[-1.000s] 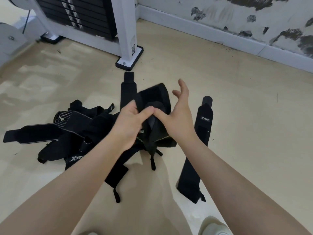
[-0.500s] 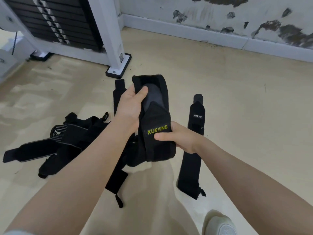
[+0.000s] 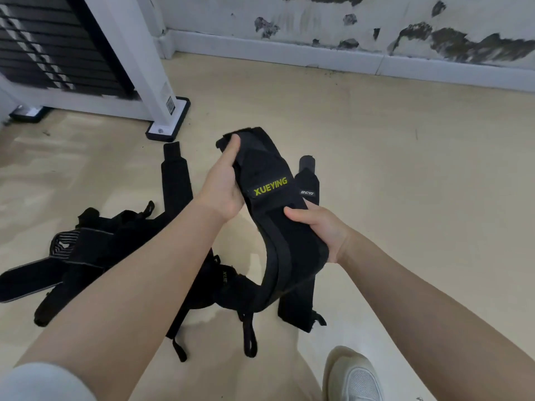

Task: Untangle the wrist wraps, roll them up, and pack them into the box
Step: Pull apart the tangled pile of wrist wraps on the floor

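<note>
Both hands hold one black wrap (image 3: pixel 270 186) marked XUEYING above the floor (image 3: pixel 405 169). The left hand (image 3: pixel 221 186) grips its upper end, thumb pressed on the top edge; the right hand (image 3: pixel 321 230) clamps the lower part, thumb on the front. The wrap's tail hangs down into the tangled pile (image 3: pixel 95 250) at left. Another wrap (image 3: pixel 309 186) lies flat behind it. A shoe (image 3: pixel 353 374) shows at the bottom.

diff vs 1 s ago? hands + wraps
Right hand went from open beside the XUEYING wrap to gripping its lower part; left hand shifted up to its top end, and the wrap is now stretched out. Floor pile and loose JINCYO wrap unchanged.
</note>
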`<state>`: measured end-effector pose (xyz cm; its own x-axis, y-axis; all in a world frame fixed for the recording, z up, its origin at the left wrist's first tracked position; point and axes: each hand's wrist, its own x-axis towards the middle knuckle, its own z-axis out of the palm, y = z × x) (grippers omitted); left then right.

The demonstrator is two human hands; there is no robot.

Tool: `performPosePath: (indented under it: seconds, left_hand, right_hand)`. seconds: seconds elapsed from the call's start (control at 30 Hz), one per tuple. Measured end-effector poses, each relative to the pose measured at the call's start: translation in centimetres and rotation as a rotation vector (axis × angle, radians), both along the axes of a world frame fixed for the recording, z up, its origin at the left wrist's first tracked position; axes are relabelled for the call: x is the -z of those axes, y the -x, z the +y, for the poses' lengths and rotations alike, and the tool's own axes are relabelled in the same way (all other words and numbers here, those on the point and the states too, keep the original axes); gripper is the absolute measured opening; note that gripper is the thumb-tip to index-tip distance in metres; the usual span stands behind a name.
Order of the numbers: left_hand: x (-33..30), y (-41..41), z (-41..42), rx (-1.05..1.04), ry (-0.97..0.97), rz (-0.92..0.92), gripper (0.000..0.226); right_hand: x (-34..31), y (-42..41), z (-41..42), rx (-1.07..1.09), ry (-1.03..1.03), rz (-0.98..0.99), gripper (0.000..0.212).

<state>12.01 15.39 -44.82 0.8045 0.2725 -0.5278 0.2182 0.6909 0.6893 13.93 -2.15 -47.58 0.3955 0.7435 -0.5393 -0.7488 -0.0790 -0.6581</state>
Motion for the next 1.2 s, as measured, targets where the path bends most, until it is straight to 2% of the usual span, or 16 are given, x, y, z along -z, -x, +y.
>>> performPosePath:
  seconds: [0.07, 0.13, 0.23, 0.37, 0.47, 0.57, 0.6, 0.67, 0.73, 0.8, 0.87, 0.97, 1.03, 1.1, 1.2]
  left_hand:
    - [1.6, 0.2, -2.2, 0.281, -0.129, 0.04, 0.039]
    - [3.2, -0.2, -5.0, 0.429, -0.236, 0.037, 0.037]
    - [4.0, -1.9, -9.7, 0.425, -0.232, 0.043, 0.034]
    - [4.9, -6.7, -15.0, 0.515, -0.307, 0.02, 0.041]
    - [4.2, -11.0, -18.1, 0.521, -0.35, -0.12, 0.041]
    - [3.5, -15.7, -20.1, 0.451, -0.296, -0.245, 0.047]
    - [4.2, -17.2, -20.4, 0.446, -0.271, -0.209, 0.051]
    - [6.6, -19.1, -20.2, 0.517, -0.314, 0.02, 0.073]
    - [9.8, -18.7, -19.9, 0.686, -0.54, 0.342, 0.085]
    - [13.6, -17.1, -19.6, 0.814, -0.653, 0.505, 0.074]
    - [16.5, -15.1, -19.7, 0.894, -0.65, 0.538, 0.062]
    - [19.2, -13.3, -20.7, 0.888, -0.609, 0.57, 0.054]
    - [20.1, -13.0, -21.7, 0.884, -0.614, 0.558, 0.052]
    - [20.3, -13.3, -22.6, 0.878, -0.636, 0.521, 0.052]
    - [19.8, -14.6, -23.4, 0.845, -0.726, 0.387, 0.051]
  right_hand:
    - [0.1, -0.8, -1.6, 0.083, -0.057, 0.038, 0.044]
    - [0.4, -1.7, -3.5, 0.167, -0.083, 0.059, 0.045]
    - [1.0, -3.1, -7.1, 0.295, -0.051, 0.057, 0.04]
    - [1.9, -5.8, -12.4, 0.403, 0.061, 0.156, 0.037]
    - [1.0, -8.7, -15.6, 0.447, 0.024, 0.151, 0.039]
    - [0.6, -12.8, -17.4, 0.492, -0.016, 0.122, 0.038]
    - [1.1, -14.4, -17.7, 0.503, 0.006, 0.123, 0.037]
    - [3.2, -17.1, -18.1, 0.567, 0.139, 0.101, 0.036]
    - [6.5, -18.7, -18.5, 0.613, 0.394, 0.027, 0.041]
    - [9.8, -18.9, -19.0, 0.55, 0.61, 0.015, 0.051]
    - [12.9, -17.9, -19.7, 0.479, 0.739, 0.006, 0.053]
    - [16.3, -16.1, -21.0, 0.359, 0.844, -0.208, 0.048]
    - [17.8, -15.5, -21.9, 0.182, 0.953, -0.462, 0.044]
    - [18.8, -15.4, -22.5, 0.11, 0.998, -0.621, 0.032]
    - [19.0, -15.6, -22.6, 0.176, 0.93, -0.574, 0.028]
